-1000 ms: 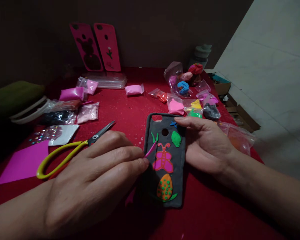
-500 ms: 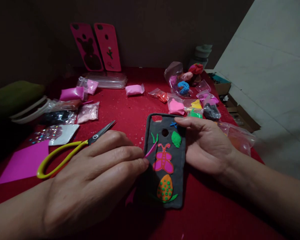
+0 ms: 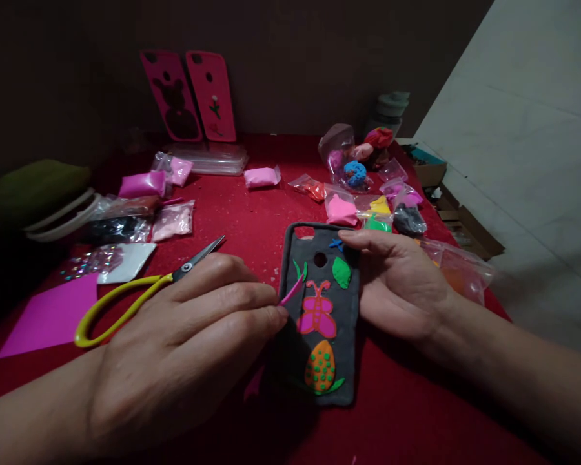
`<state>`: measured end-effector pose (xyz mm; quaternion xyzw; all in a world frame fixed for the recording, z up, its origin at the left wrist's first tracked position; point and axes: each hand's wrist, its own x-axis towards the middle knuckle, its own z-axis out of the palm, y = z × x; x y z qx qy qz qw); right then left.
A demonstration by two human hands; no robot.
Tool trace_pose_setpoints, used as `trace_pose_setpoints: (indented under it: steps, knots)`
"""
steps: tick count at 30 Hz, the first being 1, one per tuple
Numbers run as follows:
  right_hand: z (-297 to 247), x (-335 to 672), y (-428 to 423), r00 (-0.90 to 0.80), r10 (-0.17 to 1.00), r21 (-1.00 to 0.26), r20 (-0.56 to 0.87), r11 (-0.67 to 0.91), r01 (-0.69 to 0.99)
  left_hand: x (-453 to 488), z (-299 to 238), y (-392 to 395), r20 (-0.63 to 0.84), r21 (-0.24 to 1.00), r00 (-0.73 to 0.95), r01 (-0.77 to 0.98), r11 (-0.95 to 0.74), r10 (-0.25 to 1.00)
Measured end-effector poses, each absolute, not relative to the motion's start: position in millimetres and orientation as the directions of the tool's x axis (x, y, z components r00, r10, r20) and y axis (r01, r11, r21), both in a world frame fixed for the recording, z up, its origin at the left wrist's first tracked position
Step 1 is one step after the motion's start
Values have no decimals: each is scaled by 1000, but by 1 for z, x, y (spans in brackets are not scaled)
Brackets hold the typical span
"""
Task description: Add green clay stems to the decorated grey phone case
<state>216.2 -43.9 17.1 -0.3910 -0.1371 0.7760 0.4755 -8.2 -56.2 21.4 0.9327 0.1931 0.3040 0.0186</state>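
A dark grey phone case (image 3: 319, 310) lies on the red tabletop, decorated with a pink clay butterfly, an orange dotted egg, green leaves and a small blue shape. My left hand (image 3: 188, 342) pinches a thin pink tool (image 3: 291, 290) whose tip rests on the case by the green sprig, just left of the butterfly. My right hand (image 3: 397, 284) steadies the case's right edge, with its fingers lying along the rim near the blue shape.
Yellow-handled scissors (image 3: 140, 290) lie left of my left hand. Bags of coloured clay (image 3: 363, 194) crowd the back right, more pink packets (image 3: 145, 187) the left. Two pink phone cases (image 3: 188, 97) lean on the back wall. A pink sheet (image 3: 48, 316) lies front left.
The whole view has shifted slightly downward. Both hands and the pink tool keep their places on the case.
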Motion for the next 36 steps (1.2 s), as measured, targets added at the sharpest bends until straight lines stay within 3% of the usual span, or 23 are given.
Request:
trace_pose_setpoints:
  steps: [19, 27, 36]
  knots:
    - [19, 216, -44, -218, 835, -576, -506, -515, -635, -6, 28, -50, 556, 135, 767, 297, -945, 320]
    - [23, 214, -43, -192, 818, -554, -543, -521, -650, -6, 23, -56, 570, 203, 717, 351, -914, 402]
    - [21, 214, -44, -217, 823, -539, -525, -518, -664, -6, 26, -55, 572, 152, 731, 351, -924, 372]
